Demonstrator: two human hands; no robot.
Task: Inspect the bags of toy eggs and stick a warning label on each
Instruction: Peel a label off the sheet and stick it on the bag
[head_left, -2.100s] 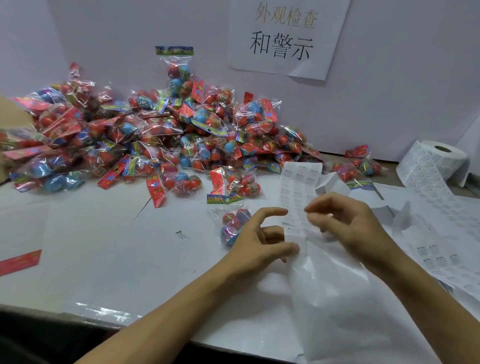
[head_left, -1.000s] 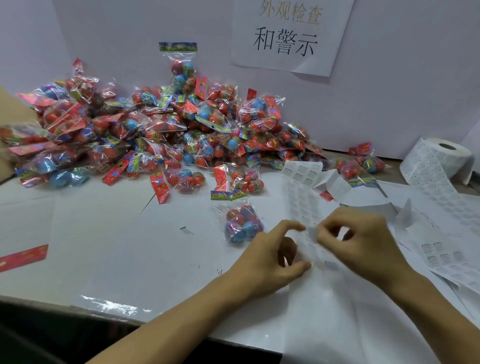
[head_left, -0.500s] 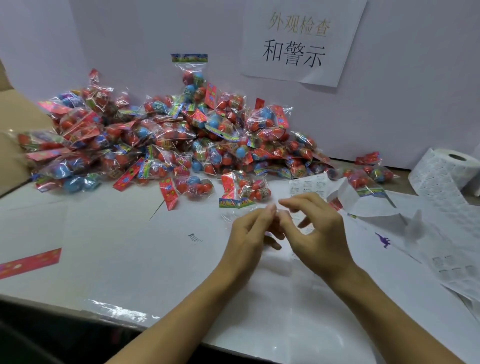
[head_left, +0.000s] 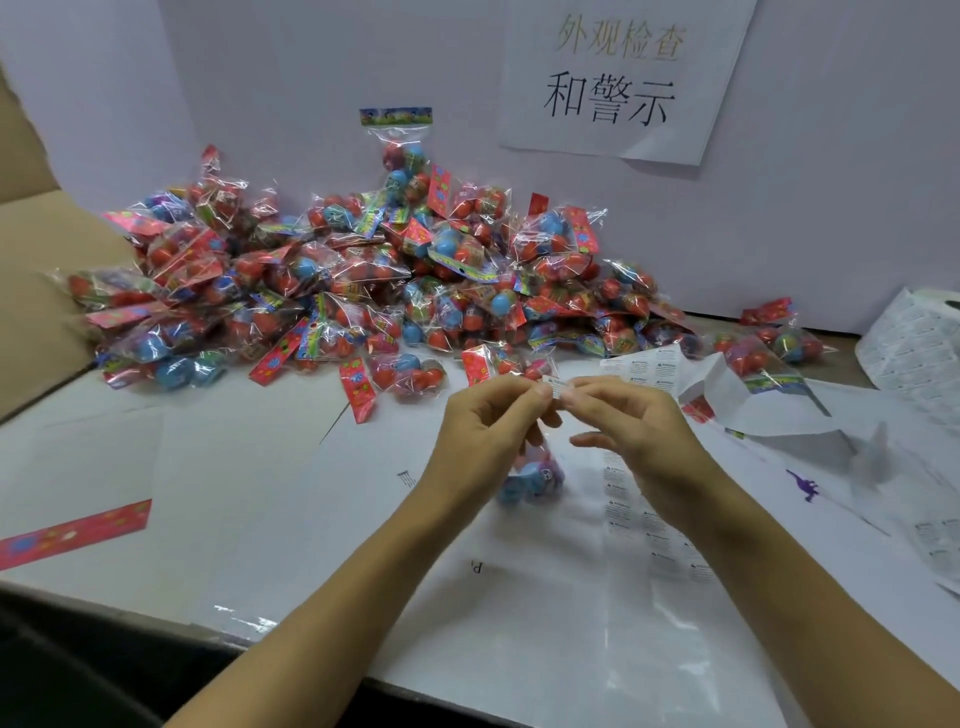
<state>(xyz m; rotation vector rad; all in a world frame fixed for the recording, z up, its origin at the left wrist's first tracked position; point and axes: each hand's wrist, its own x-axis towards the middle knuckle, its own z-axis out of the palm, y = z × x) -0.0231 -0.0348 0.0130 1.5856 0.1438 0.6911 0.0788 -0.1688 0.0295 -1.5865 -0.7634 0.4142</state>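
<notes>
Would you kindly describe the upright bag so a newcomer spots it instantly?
Start at the big pile of bags against the back wall, left of the paper sign. At its peak, the upright bag alone stands tall, its header card topmost.

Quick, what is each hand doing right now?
Left hand: holds a bag of toy eggs and pinches one end of the small label.
Right hand: pinches the label's other end.

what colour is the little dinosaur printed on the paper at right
Purple dinosaur print, seen in the head view.
</notes>
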